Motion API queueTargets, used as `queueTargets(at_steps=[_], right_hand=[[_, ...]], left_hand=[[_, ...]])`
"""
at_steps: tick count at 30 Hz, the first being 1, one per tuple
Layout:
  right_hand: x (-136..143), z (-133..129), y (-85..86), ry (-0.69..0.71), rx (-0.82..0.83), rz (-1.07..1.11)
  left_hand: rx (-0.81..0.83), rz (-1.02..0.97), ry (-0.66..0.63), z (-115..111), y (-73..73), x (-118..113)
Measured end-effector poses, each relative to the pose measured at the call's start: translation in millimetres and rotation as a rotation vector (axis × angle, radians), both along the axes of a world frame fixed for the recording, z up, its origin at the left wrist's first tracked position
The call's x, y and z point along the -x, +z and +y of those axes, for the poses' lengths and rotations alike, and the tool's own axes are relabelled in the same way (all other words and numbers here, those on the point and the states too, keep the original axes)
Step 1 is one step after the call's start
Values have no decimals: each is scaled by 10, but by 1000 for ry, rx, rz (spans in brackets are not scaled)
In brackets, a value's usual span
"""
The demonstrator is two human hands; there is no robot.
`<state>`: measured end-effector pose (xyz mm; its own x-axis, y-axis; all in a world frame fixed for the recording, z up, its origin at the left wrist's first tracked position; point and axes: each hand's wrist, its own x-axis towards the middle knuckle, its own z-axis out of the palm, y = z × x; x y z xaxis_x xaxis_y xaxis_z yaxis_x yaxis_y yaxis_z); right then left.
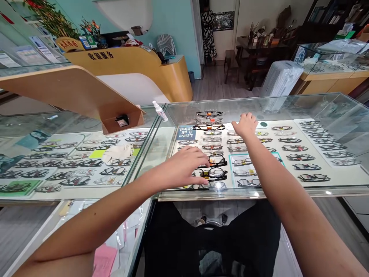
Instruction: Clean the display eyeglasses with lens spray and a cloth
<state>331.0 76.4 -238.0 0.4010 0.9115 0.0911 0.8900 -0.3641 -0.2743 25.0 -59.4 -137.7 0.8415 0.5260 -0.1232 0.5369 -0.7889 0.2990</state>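
Glasses stand on the glass top of a display case, whose inside holds many rows of frames. My left hand, fingers apart, is beside two dark glasses near the front edge; whether its fingertips touch them is hard to tell. Farther back, my right hand reaches over the glass with its fingers spread, at the right of more dark glasses. Part of a clear-looking pair shows beside its thumb; contact is unclear. Another dark pair lies behind.
A white spray bottle stands at the joint of the cases. Left of it are a tilted wooden mirror or stand and a crumpled cloth. Beyond are a curved counter, a wrapped suitcase and a person in a doorway.
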Motion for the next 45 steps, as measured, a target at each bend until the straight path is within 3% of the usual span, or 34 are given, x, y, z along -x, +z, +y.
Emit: queueTargets(at_steps=[2,5,20,22,24,28,31,34,36,39,41,45], right_hand=[[-1,-11,16,2,3,1],[-8,-21,28,6,3,0],[-35,23,-39,-4,-8,-14],[-34,27,-39,-6,-6,-16],[-28,22,-32,-3,-5,-17],[-20,-10,2,-6,-5,-16],[-48,-1,5,-9,10,-12],[-81,39,-16,-40,26,-24],[-99,58,-37,-43,31,-25],[-154,83,-99,-71,33,-14],[-220,117,-170,-67,-12,9],[-351,217,-316,-48,-55,46]], left_hand=[[-50,28,21,-67,-99,-6],[-95,51,49,7,-194,-38],[-215,27,120,997,-332,-185],[-254,-25,119,974,-306,-198],[-289,-129,128,811,-236,-178],[-219,-304,61,129,-94,22],[-14,-303,-35,-447,-146,300],[317,-301,56,-853,-354,705],[509,-281,218,-1006,-538,1069],[646,-232,560,-1111,-828,1742],[645,-232,774,-1125,-1013,2234],[566,-286,1051,-1034,-1332,3144]])
